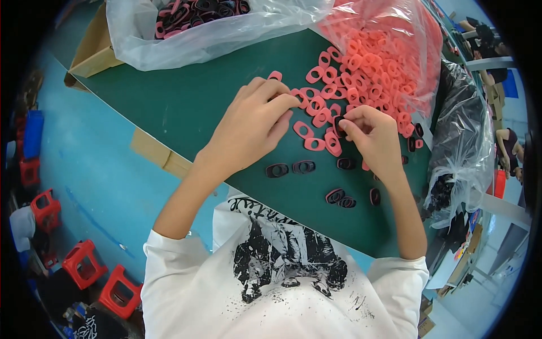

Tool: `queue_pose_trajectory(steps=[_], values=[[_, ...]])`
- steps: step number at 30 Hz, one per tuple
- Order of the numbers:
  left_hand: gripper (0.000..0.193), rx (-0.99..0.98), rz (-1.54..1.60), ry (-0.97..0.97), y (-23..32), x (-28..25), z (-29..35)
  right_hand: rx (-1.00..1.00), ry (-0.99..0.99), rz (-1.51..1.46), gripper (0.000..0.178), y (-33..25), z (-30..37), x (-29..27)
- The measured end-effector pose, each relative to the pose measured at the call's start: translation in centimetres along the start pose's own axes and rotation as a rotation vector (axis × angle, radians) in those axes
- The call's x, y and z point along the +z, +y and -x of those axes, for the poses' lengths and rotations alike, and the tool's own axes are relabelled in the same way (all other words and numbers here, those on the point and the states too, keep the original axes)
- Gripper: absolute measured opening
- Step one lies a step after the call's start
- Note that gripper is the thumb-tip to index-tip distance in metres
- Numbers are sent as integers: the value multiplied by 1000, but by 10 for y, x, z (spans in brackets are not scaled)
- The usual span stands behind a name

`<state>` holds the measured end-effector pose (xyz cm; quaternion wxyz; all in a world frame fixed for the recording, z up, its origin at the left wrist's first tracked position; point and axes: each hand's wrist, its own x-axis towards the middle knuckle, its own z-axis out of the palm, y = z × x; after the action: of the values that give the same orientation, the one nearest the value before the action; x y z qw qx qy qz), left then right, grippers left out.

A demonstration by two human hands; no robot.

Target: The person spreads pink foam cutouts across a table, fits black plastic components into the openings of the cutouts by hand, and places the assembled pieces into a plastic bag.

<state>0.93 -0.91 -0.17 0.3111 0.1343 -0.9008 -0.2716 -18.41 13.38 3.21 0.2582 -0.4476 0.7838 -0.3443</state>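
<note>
My right hand (375, 138) pinches a small black oval ring (338, 126) between thumb and fingertips, just above loose pink rings. My left hand (248, 125) is palm down with bent fingers. Its fingertips reach the left edge of the scattered pink rings (333, 149), touching or nearly touching one; the thumb stands apart from the index finger. A large heap of pink rings (372, 76) spills toward me from a clear bag. Near my side of the table lie several black rings with pinkish edges (276, 170), some singly and some close together.
The green table (169, 107) has a slanting left edge. At its far side, a clear plastic bag (186, 53) holds black and pink rings beside a cardboard box (97, 51). A plastic bag with dark contents (463, 130) stands right. Red stools (84, 264) are on the blue floor.
</note>
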Motion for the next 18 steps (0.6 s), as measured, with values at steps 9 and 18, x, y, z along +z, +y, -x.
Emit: queue_pose_trajectory(steps=[9,18], values=[[20,-97,74,45,-7,-8,16,33,-20,29,7,-6,1,-2],[17,-117,129,68,-10,-10,17,186,-124,138,14,-23,-10,-5]])
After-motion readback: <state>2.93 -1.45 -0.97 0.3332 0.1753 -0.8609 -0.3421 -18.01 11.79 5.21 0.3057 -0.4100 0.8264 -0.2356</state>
